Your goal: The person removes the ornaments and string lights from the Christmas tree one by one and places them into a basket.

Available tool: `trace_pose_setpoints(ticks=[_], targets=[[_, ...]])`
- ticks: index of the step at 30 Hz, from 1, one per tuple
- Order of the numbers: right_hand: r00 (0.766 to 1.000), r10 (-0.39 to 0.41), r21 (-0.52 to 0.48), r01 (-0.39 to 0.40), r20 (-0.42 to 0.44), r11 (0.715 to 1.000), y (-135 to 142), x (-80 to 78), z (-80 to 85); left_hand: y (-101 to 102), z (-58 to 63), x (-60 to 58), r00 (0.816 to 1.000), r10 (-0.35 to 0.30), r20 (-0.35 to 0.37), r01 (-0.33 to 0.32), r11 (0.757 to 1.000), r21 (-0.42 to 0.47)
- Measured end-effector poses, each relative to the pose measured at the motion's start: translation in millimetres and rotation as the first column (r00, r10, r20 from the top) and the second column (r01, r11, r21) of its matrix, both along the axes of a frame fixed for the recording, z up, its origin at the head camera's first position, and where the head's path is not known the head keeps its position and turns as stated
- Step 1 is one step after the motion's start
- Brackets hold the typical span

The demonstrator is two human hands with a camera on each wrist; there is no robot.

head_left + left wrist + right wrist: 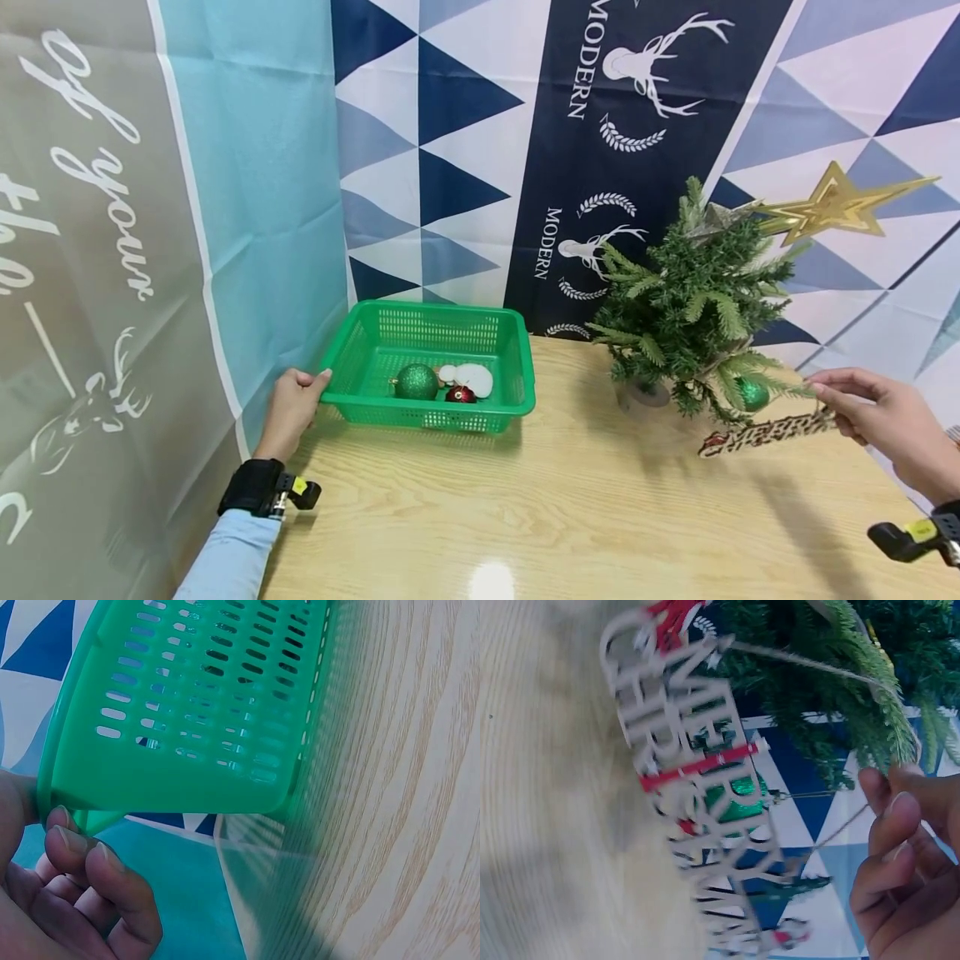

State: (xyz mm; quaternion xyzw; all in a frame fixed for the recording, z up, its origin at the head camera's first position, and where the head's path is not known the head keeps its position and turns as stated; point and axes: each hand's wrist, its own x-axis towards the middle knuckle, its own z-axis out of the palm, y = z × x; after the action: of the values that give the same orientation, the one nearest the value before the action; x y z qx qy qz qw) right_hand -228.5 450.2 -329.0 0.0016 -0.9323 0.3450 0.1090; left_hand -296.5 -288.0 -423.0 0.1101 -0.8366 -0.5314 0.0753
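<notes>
My left hand (pixel 294 410) grips the rim of a green plastic basket (pixel 360 408) at its near left corner; the left wrist view shows the fingers (pixel 124 889) curled at that rim. Inside lie a green glitter ball (pixel 416 382), a red ball (pixel 460 394) and a white ornament (pixel 474 380). At the right, my right hand (pixel 888 417) pinches the cord (pixel 847 825) of a wooden "Merry Christmas" sign (pixel 705 757), at the tip of a branch (pixel 889 697). The cord passes across that branch, and the sign hangs tilted below the small artificial Christmas tree (pixel 697 308).
A gold star (pixel 836 204) and a silver star (pixel 720 218) sit at the treetop. Another green ball (pixel 752 393) hangs on the tree, close to the sign. Patterned cloth (pixel 457 167) rises behind the wooden table (pixel 450 500) and along its left side.
</notes>
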Motion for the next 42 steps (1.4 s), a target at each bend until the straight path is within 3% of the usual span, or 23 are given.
trace_pose_setpoints(ticks=[6,13,21,29,32,36,37,39,42], targets=[[0.999,0.005,-0.008,-0.005,-0.038,1.000,-8,6.8,12.2,0,0.6,-0.2,1.000,-0.014,-0.002,0.015,1.000,0.007],[1.000,0.003,0.102,-0.002,-0.007,0.995,-19,18.3,20.9,1,0.0,-1.2,1.000,0.003,-0.011,-0.003,1.000,0.000],[0.996,0.055,0.127,-0.063,0.067,0.990,-23,31.0,33.3,1,-1.2,0.1,1.000,0.007,-0.022,-0.007,1.000,-0.015],[0.994,0.104,0.252,-0.105,0.018,0.962,-29,39.8,33.0,1,-0.5,1.3,1.000,-0.004,-0.028,0.004,1.000,-0.022],[0.989,0.147,0.412,-0.130,-0.011,0.902,-35,41.5,33.6,2,-1.0,1.6,1.000,-0.007,-0.028,0.007,1.000,-0.015],[0.976,0.216,0.641,-0.146,-0.032,0.754,-43,42.6,36.1,2,-1.5,2.2,1.000,-0.005,-0.025,0.004,1.000,-0.014],[0.976,0.218,0.670,-0.147,-0.023,0.728,-45,43.0,37.9,1,-1.4,2.3,1.000,-0.005,-0.025,0.005,1.000,-0.014],[0.977,0.212,0.695,-0.146,-0.009,0.704,-48,43.5,42.8,1,-0.9,2.1,1.000,-0.005,-0.023,0.005,1.000,-0.014],[0.986,0.165,0.690,-0.132,0.019,0.712,-52,44.4,51.2,0,0.3,2.1,1.000,-0.008,-0.020,0.007,1.000,-0.011]])
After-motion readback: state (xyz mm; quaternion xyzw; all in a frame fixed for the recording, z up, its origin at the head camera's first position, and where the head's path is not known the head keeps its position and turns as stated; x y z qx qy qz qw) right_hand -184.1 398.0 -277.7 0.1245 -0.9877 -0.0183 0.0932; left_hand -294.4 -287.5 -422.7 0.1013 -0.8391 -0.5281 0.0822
